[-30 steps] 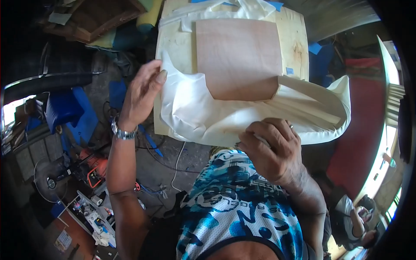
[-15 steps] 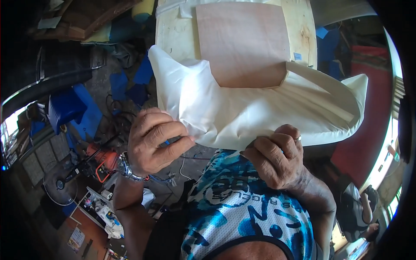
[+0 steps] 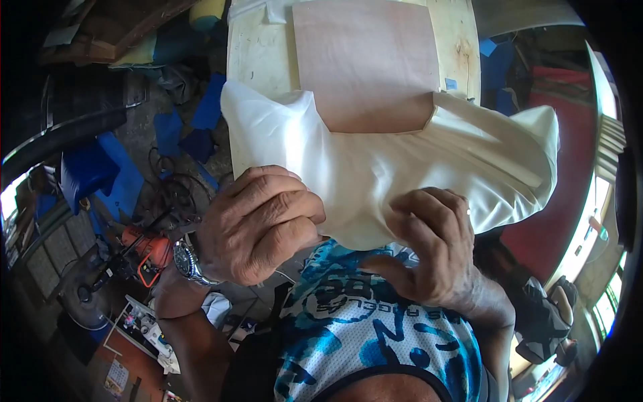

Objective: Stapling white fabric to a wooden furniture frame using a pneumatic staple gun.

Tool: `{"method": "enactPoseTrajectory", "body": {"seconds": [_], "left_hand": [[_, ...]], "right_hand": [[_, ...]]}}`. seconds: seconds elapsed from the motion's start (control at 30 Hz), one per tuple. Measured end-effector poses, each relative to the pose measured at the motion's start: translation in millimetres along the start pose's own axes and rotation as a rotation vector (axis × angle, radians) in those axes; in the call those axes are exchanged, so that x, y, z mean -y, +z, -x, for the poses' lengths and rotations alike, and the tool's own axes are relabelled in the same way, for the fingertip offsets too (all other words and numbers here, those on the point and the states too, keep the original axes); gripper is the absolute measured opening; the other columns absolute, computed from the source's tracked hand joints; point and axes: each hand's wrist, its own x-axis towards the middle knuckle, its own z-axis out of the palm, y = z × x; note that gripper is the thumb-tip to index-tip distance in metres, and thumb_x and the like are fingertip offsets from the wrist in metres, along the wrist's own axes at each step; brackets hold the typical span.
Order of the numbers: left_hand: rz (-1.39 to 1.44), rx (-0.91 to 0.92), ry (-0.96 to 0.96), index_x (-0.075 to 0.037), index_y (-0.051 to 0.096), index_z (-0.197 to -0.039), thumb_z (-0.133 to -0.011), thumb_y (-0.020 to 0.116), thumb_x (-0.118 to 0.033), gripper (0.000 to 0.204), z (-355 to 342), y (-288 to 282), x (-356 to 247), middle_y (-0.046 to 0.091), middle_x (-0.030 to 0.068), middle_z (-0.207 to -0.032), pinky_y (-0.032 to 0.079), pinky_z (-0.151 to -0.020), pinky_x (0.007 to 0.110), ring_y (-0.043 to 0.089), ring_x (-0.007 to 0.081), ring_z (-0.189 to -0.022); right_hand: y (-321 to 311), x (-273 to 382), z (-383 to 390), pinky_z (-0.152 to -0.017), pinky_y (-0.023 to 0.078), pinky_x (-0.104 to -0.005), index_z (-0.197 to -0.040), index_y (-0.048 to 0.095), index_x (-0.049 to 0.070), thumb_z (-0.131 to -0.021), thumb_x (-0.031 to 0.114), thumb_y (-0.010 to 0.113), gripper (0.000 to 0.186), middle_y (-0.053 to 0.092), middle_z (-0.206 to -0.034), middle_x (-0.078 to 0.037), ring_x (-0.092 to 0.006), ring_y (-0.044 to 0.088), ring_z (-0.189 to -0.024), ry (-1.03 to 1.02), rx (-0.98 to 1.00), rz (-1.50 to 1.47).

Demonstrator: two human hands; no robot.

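A: Where is the cream fabric (image 3: pixel 375 167) lying, and what is being done with it?

B: It is draped over the near end of the brown plywood panel (image 3: pixel 368 63), which is laid flat on a pale wooden board (image 3: pixel 258 60). Its near edge is hung over the board's near side, in front of the blue patterned jersey (image 3: pixel 375 321). The step in hand is judged to be the drawing and smoothing of that near edge over the panel's end.

A: How is it being gripped?

B: By the left hand (image 3: pixel 264 224), the near edge appears to be clamped: the fingers are curled together over it, although the thumb is hidden. The right hand (image 3: pixel 432 241) is spread, its thumb held well away from the fingers. The fingers are laid at the fabric's edge, but their tips are blurred, so firm contact cannot be told.

A: What is called for by the next move?

B: Most likely, the edge should be caught again between right thumb and fingers and pulled evenly against the left, so that the creases near the right end are drawn out.

A: What has changed since half a second ago?

B: The right thumb, then tucked under the fingers at the edge, has been swung clear. The left hand has been brought closer to the right, and the near edge is now sagging lower between them.
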Motion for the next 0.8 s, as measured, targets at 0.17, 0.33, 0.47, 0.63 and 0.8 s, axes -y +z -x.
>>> {"method": "enactPoseTrajectory", "body": {"seconds": [0.17, 0.33, 0.47, 0.63, 0.8], "left_hand": [[-0.015, -0.116, 0.059, -0.009, 0.062, -0.105, -0.077, 0.080, -0.023, 0.036, 4.3, 15.5, 14.8, 0.066, 0.0047, -0.100, 0.053, -0.085, 0.043, 0.067, 0.0243, -0.091], [-0.139, 0.110, -0.051, -0.014, 0.070, -0.102, -0.077, 0.077, -0.025, 0.028, -11.0, -6.6, 26.7, 0.064, -0.0007, -0.100, 0.049, -0.090, 0.041, 0.063, 0.0206, -0.094], [-0.171, 0.065, 0.042, -0.011, 0.071, -0.093, -0.068, 0.074, -0.019, 0.026, 1.1, -8.8, 24.9, 0.064, -0.0006, -0.100, 0.051, -0.086, 0.038, 0.063, 0.0194, -0.094], [-0.270, 0.081, 0.111, -0.011, 0.070, -0.093, -0.073, 0.072, -0.017, 0.022, 3.0, -14.4, 18.3, 0.065, 0.0002, -0.101, 0.053, -0.088, 0.038, 0.063, 0.0201, -0.099], [-0.159, 0.170, -0.043, -0.010, 0.071, -0.100, -0.081, 0.076, -0.025, 0.025, -9.2, -19.8, 6.5, 0.065, 0.0028, -0.104, 0.053, -0.086, 0.041, 0.063, 0.0220, -0.098]], "right_hand": [[9.8, -5.2, -7.0, -0.066, 0.047, -0.0357, -0.111, 0.071, 0.006, -0.071, 0.023, 0.073, 0.044, 0.063, -0.103, -0.007, -0.0200, 0.060, -0.085, -0.161, 0.083, 0.114], [18.8, -7.5, -10.1, -0.065, 0.045, -0.0337, -0.102, 0.072, 0.007, -0.064, 0.023, 0.070, 0.042, 0.061, -0.094, -0.005, -0.0166, 0.058, -0.077, -0.150, -0.035, 0.087], [14.7, -10.2, -12.6, -0.065, 0.044, -0.0325, -0.100, 0.072, 0.007, -0.064, 0.023, 0.071, 0.039, 0.059, -0.090, -0.003, -0.0156, 0.057, -0.075, -0.150, 0.010, 0.056], [20.5, -14.7, -10.7, -0.066, 0.042, -0.0294, -0.096, 0.071, 0.008, -0.064, 0.019, 0.071, 0.034, 0.056, -0.082, 0.001, -0.0119, 0.054, -0.071, -0.303, -0.077, 0.006], [19.5, -10.9, -18.5, -0.065, 0.040, -0.0287, -0.092, 0.071, 0.009, -0.063, 0.020, 0.069, 0.031, 0.056, -0.082, 0.002, -0.0126, 0.054, -0.071, -0.297, -0.058, -0.034]]}}
